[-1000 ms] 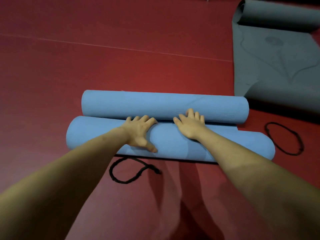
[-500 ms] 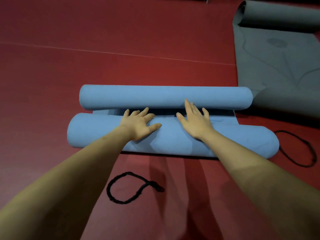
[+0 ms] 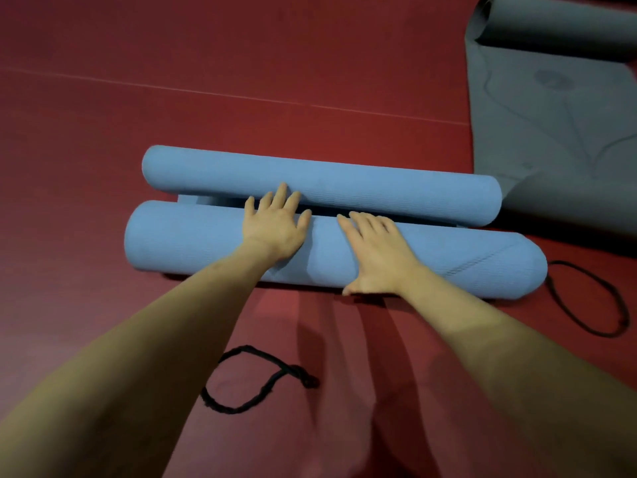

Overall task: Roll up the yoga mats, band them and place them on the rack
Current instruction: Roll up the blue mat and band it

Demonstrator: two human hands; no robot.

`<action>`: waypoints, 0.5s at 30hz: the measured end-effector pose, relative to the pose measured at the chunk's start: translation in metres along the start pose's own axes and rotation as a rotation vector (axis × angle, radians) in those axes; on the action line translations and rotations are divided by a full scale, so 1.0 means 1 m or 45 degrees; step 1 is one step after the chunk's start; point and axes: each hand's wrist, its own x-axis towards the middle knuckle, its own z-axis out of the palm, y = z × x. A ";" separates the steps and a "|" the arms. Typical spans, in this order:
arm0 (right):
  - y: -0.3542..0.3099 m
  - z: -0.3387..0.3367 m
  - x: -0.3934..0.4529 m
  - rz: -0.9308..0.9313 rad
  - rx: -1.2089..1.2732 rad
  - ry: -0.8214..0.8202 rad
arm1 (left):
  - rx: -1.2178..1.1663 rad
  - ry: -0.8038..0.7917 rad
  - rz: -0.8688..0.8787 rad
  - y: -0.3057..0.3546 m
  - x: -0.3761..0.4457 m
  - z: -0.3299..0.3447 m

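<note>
Grey mat cut off by right edge.

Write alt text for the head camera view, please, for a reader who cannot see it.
Both hands, left and right, press flat on a blue yoga mat rolled from both ends on a red floor. Two black cord loops lie nearby; a grey mat lies partly unrolled.

Two blue rolls; one grey mat right of them; two black cord loops near them; two hands.
</note>
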 end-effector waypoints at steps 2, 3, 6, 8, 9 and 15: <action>0.007 -0.010 0.014 0.021 0.015 -0.102 | 0.004 -0.022 0.117 -0.001 -0.003 -0.001; 0.010 -0.013 0.020 0.025 0.037 -0.149 | 0.022 -0.054 0.146 -0.001 -0.005 -0.001; 0.013 -0.018 0.028 0.025 0.072 -0.212 | 0.146 -0.152 0.194 -0.001 -0.009 -0.005; 0.013 -0.018 0.027 0.034 0.083 -0.201 | 0.289 -0.211 0.252 -0.001 -0.008 -0.009; 0.012 -0.017 0.026 0.034 0.083 -0.186 | 0.376 -0.209 0.272 -0.001 -0.009 -0.010; 0.000 -0.017 0.014 -0.027 -0.039 -0.086 | 0.634 -0.043 0.315 0.005 -0.033 -0.003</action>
